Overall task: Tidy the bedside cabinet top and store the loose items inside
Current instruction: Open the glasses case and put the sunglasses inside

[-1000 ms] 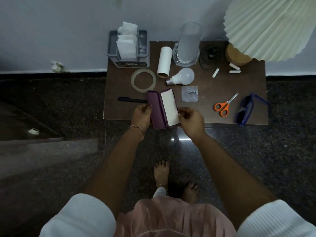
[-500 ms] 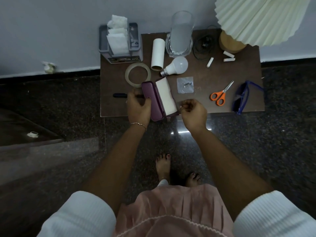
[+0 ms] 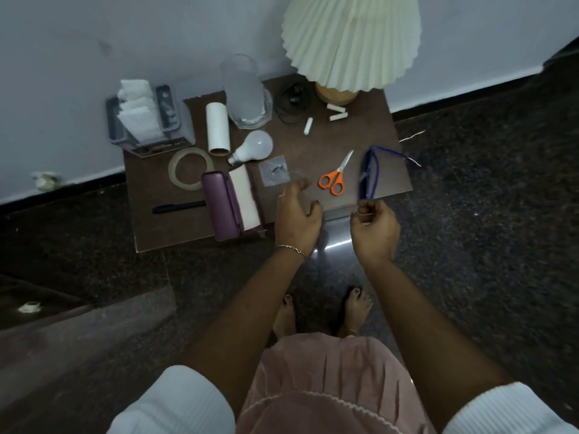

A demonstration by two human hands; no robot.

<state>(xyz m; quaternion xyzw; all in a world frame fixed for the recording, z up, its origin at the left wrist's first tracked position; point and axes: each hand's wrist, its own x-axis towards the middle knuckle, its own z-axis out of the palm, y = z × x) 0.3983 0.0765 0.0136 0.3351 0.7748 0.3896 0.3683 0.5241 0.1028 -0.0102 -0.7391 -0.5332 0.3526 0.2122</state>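
Note:
On the brown cabinet top point(image 3: 326, 139) a purple glasses case point(image 3: 219, 205) lies open, its white lining up. My left hand point(image 3: 297, 217) hovers over the front edge just right of the case, fingers apart and holding nothing. Blue glasses point(image 3: 369, 173) rest at the front right corner. My right hand point(image 3: 374, 228) is off the front edge, thumb and forefinger pinched on the near tip of the glasses. Orange scissors point(image 3: 333, 180), a small clear bag point(image 3: 273, 170), a bulb point(image 3: 255, 147), a tape ring point(image 3: 189, 169) and a black pen point(image 3: 178, 206) lie loose.
At the back stand a tissue holder point(image 3: 144, 117), a cardboard tube point(image 3: 217, 128), a glass vase point(image 3: 246, 89), a coiled black cable point(image 3: 291, 101), small white sticks point(image 3: 336, 115) and a pleated lamp point(image 3: 351, 39). The wall is right behind. My bare feet point(image 3: 355, 308) are on dark floor.
Both hands left the purple case, which stays open. My left hand swung right past it; my right hand moved right to the blue glasses. The view shifted right.

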